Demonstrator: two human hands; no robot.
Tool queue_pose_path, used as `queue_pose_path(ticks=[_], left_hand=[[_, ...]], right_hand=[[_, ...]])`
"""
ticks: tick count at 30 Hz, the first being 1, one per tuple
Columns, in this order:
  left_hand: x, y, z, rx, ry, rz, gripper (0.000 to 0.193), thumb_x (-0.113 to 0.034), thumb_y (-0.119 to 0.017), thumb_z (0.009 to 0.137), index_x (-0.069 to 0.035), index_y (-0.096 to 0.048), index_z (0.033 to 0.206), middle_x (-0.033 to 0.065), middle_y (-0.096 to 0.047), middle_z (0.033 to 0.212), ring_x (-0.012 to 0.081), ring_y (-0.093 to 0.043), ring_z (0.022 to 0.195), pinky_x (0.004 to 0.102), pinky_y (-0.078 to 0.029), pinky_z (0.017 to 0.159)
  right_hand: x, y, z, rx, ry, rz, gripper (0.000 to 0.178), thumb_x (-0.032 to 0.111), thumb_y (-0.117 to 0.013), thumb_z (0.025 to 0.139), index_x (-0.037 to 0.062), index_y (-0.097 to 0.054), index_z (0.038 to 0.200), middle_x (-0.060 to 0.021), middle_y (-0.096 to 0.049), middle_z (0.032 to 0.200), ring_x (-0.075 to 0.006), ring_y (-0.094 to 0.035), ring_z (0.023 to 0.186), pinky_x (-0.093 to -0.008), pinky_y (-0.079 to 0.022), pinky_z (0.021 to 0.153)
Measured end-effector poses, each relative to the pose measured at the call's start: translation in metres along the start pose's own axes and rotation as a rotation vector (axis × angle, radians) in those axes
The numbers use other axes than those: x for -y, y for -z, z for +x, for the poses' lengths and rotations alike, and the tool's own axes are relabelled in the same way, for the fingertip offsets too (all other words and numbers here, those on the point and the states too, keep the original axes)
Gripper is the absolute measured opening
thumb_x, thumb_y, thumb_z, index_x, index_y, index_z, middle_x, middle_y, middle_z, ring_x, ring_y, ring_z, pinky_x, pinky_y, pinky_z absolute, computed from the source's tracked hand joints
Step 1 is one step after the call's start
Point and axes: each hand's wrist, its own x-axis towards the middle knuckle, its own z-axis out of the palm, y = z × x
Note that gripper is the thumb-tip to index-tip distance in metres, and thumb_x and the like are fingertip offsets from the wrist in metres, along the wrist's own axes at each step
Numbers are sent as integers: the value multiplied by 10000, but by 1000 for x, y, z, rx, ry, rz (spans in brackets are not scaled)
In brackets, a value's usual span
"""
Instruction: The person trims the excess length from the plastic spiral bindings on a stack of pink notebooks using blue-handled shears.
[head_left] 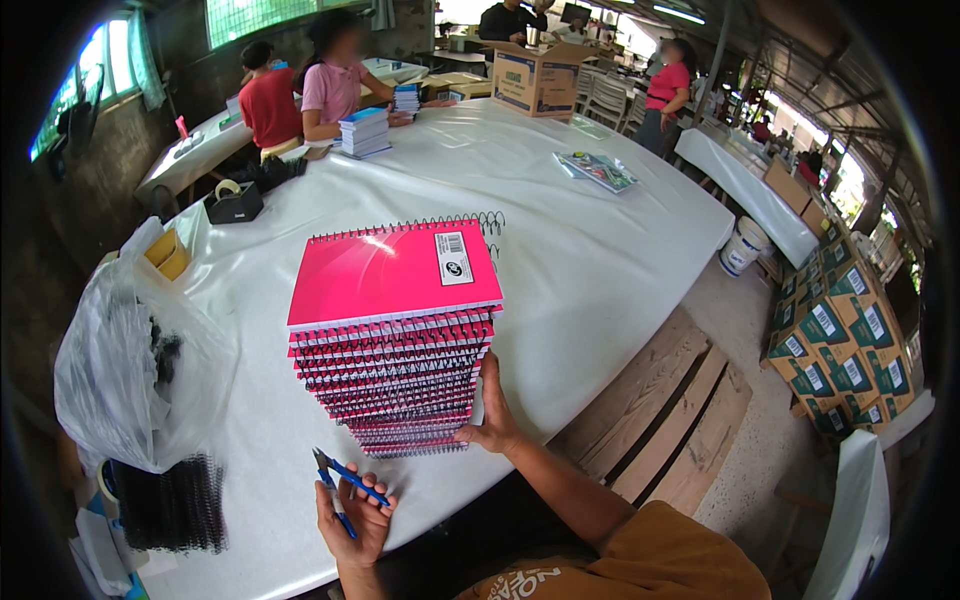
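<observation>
Steadying the pink notebook stack (392, 285) on the white table (580, 260), my right hand (494, 420) is spread around its lower right corner; my left hand (364, 515) holds blue-handled cutters (350, 475). Every edge I can see appears coil-bound already, yet coil ends (492, 224) protruding at upper right suggest trimming left to do (the finished count I cannot tell).

A: Viewpoint?
B: Worn on the head, left of a fisheye pair; looks down and forward over the white table (600, 270).
A: Nearness?
B: Close above left hand (362, 522) and right hand (494, 420), well apart from the far end of the table.
</observation>
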Motion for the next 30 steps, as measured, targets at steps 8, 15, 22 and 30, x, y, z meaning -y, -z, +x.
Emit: queue_pose_path(ticks=[8, 15, 22, 30], left_hand=[[1, -2, 0, 9, 0, -8, 505, -513, -381, 914, -69, -522, 1109, 114, -548, 913, 255, -562, 834, 416, -482, 738], [4, -9, 4, 34, 2, 77, 503, -503, -359, 926, -67, -498, 1135, 136, -544, 932, 268, -571, 849, 439, -498, 761], [19, -22, 2, 395, 64, 159, 628, -540, -265, 931, -22, -387, 1264, 191, -562, 1080, 355, -569, 1022, 488, -447, 883], [16, -21, -1, 513, 145, 137, 682, -563, -257, 917, -1, -336, 1295, 230, -546, 1132, 405, -533, 1087, 502, -409, 934]], right_hand=[[-2, 1, 0, -21, 38, -37, 1204, 683, -662, 614, -15, -95, 1414, -232, -163, 1429, -350, -157, 1330, -468, -181, 1060], [1, 0, -1, -45, 262, -402, 1170, 751, -589, 628, -25, -177, 1401, -282, -98, 1450, -473, -46, 1344, -562, -105, 1061], [-21, -2, -21, 109, 170, -442, 1117, 695, -562, 698, -50, -121, 1405, -301, -130, 1438, -495, -72, 1323, -569, -82, 1041], [-34, -3, -31, 127, 174, -261, 960, 450, -642, 781, -84, -93, 1361, -231, -289, 1362, -340, -324, 1231, -442, -207, 1043]])
